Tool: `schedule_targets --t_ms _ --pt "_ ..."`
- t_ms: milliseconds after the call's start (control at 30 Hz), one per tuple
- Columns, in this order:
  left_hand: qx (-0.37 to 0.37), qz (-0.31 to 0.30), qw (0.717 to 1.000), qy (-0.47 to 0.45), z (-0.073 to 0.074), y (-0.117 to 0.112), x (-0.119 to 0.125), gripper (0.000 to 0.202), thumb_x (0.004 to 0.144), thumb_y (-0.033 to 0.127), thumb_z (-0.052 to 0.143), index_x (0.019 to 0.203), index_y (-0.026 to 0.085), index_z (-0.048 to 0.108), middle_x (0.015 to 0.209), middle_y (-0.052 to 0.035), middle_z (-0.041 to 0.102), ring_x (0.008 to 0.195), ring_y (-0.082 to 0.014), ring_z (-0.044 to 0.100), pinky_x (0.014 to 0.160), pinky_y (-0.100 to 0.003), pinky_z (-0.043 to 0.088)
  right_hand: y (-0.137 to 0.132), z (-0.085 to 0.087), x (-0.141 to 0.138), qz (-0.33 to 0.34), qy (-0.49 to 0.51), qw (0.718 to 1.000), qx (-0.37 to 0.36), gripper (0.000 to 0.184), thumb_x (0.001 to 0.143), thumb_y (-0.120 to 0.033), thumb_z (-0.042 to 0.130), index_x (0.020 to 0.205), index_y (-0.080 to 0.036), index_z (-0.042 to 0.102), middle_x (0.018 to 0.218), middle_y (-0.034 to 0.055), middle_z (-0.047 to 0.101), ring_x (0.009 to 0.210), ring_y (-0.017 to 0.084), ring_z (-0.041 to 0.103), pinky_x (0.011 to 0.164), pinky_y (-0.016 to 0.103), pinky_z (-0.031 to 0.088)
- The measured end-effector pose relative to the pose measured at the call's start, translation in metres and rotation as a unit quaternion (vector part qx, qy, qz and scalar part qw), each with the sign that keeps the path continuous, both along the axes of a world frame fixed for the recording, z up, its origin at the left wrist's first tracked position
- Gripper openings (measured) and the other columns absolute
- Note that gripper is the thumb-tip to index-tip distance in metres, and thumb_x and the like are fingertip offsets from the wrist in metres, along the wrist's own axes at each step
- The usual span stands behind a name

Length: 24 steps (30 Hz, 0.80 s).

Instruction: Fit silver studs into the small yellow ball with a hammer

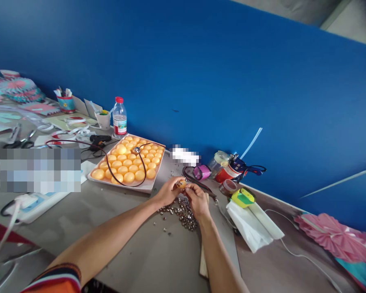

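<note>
My left hand (170,192) is closed around an orange ball (181,184) that has small shiny bits on its upper side. The fingers of my right hand (198,199) are pinched together against the ball's right side; anything between them is too small to make out. Just below both hands lies a heap of small shiny metallic beads (186,215), with a few scattered loose. To the left, a white tray (140,188) holds several rows of similar orange balls (128,177). A dark cord (107,159) loops over them, with a shiny round piece (136,150) on it.
A bottle with a red cap (120,120) stands behind the tray. On the left are a white power strip (45,201), scissors (21,141) and a glue gun (100,140). Rightward are a purple roll (201,172), a clear jar (218,162), a yellow-green object (244,197) and pink folded paper (335,238).
</note>
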<state>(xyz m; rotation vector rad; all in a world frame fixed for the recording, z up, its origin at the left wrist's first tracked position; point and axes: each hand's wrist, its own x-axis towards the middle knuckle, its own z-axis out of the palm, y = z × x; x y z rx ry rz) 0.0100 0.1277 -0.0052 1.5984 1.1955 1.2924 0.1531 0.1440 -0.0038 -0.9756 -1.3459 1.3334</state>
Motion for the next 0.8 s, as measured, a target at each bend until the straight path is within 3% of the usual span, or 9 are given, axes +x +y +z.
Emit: schedule_targets --t_ms 333,567,800 --pt "0.051 0.034 0.996 0.073 0.004 -0.003 0.001 0.029 0.081 0.030 0.055 0.106 0.017 0.054 0.105 -0.0083 0.059 0.094 -0.0197 0.056 0.084 -0.032 0.045 -0.010 0.021 -0.003 -0.027 -0.127 0.991 0.012 0.012 0.068 -0.030 0.057 0.071 -0.019 0.060 0.068 -0.0005 0.061 0.068 0.016 0.055 0.072 0.028 0.044" --pt "0.070 0.034 0.992 0.098 0.005 -0.004 0.001 0.027 0.082 0.029 0.051 0.106 0.016 0.054 0.102 -0.0079 0.059 0.094 -0.0208 0.055 0.084 -0.033 0.045 -0.008 0.014 -0.003 -0.026 -0.081 0.996 0.000 0.015 0.070 -0.033 0.056 0.076 -0.019 0.057 0.068 -0.0010 0.060 0.069 0.016 0.056 0.074 0.029 0.045" --pt "0.102 0.040 0.988 0.105 -0.001 -0.001 0.000 0.025 0.082 0.027 0.054 0.104 0.018 0.054 0.100 -0.0079 0.059 0.096 -0.0203 0.055 0.086 -0.034 0.044 -0.009 0.020 -0.003 -0.042 -0.156 0.987 0.014 0.013 0.069 -0.033 0.055 0.072 -0.021 0.060 0.066 -0.0015 0.061 0.068 0.017 0.056 0.072 0.030 0.044"
